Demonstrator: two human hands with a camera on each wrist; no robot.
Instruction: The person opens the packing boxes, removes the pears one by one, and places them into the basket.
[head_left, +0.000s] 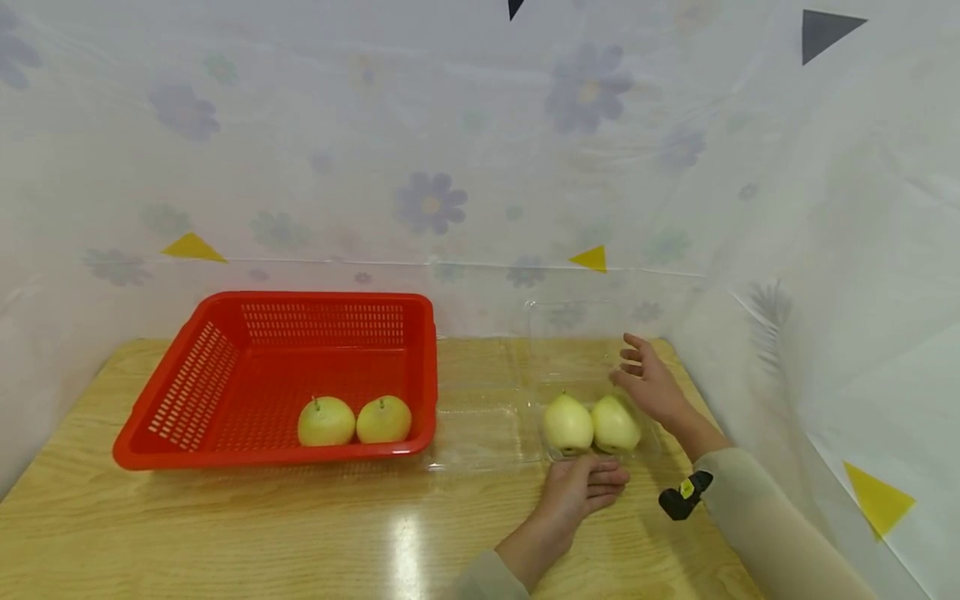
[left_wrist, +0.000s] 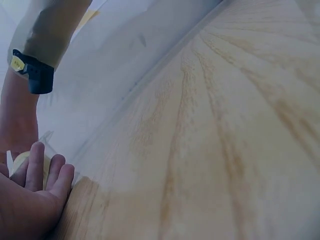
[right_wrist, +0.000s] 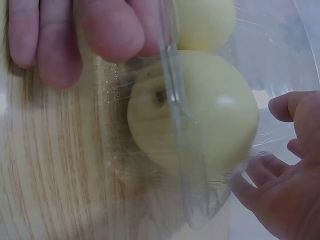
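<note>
Two pale yellow pears [head_left: 567,423] sit side by side in a clear plastic box [right_wrist: 176,100]. Its transparent lid [head_left: 572,337] stands raised at the back. My left hand [head_left: 581,490] lies at the front wall of the box, palm toward it, fingers extended to the right. Behind the right-hand pear [head_left: 617,423], my right hand [head_left: 651,383] is held at the box's back right corner with its fingers loosely spread. In the right wrist view the box rim passes in front of the nearer pear [right_wrist: 220,115], between both hands.
A red plastic basket [head_left: 277,457] stands on the left of the wooden table [head_left: 300,533], with two more pears [head_left: 326,422] near its front wall. Another clear plastic box [head_left: 480,437] lies between basket and pear box. Patterned white sheeting [head_left: 337,150] hangs behind and at the right.
</note>
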